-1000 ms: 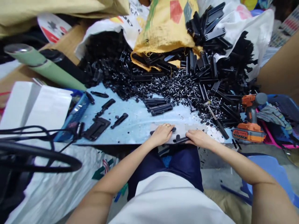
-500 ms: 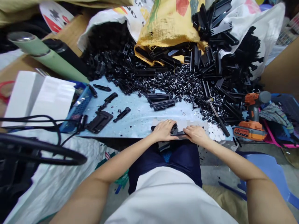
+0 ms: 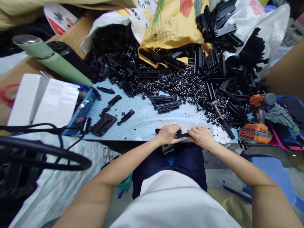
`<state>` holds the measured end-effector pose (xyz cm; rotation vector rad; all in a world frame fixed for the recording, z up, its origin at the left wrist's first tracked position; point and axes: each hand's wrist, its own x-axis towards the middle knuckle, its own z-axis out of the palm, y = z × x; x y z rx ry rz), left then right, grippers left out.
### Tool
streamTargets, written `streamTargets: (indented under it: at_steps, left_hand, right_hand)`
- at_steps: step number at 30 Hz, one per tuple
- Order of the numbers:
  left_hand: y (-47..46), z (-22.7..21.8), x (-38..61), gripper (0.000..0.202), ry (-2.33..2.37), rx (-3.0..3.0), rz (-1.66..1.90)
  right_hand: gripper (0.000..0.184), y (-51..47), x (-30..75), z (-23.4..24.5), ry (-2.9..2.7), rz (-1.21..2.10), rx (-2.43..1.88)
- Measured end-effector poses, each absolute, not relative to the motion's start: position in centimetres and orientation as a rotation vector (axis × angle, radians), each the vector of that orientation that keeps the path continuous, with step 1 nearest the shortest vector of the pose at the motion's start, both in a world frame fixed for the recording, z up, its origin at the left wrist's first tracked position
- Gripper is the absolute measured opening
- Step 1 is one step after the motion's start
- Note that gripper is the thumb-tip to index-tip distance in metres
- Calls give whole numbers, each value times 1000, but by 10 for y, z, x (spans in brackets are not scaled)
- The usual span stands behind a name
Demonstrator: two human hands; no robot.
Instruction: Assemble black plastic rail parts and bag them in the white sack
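Note:
My left hand point(image 3: 168, 134) and my right hand point(image 3: 200, 136) meet at the near edge of a pale blue table point(image 3: 142, 120). Both are closed on a long black plastic part point(image 3: 182, 135) that lies flat between them on a grey strip. A ring shows on my left hand. Just beyond my hands lies a small stack of similar black bars point(image 3: 165, 104). A large heap of black plastic parts and small pins point(image 3: 180, 79) fills the back of the table.
An orange cordless drill point(image 3: 257, 123) stands at the right, with a black-handled tool point(image 3: 222, 118) next to it. Loose black parts point(image 3: 104, 122), a blue basket point(image 3: 82, 109), a white box point(image 3: 45, 101) and a green roll point(image 3: 49, 58) sit left. Yellow and white sacks point(image 3: 173, 22) are behind.
My hands moved closer together along the table edge, and both now grip the same black part. The view shifted slightly.

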<state>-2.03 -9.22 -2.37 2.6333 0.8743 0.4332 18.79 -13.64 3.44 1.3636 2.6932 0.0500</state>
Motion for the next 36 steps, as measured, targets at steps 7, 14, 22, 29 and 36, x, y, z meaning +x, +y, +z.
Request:
streamTargets:
  at_steps: [7,14,22,29,36]
  left_hand:
    - [-37,5,55,19,1076,2680,292]
    - [37,7,98,23,1133,2966,70]
    - [31,-6,95,20,1163,2986,104]
    - [24,10,79,25,1147,2975,193]
    - [-13,0,-4,41,1311,2646,634]
  right_hand:
    - [31,-145,233,-9,2830,22,1508]
    - [39,-141,240,2,2901,-30,1672]
    - [32,-5,268,56,2339,225,2469]
    - [34,53,228,64,2146,277,2153]
    - [25,28,239,50,2392,142,2215]
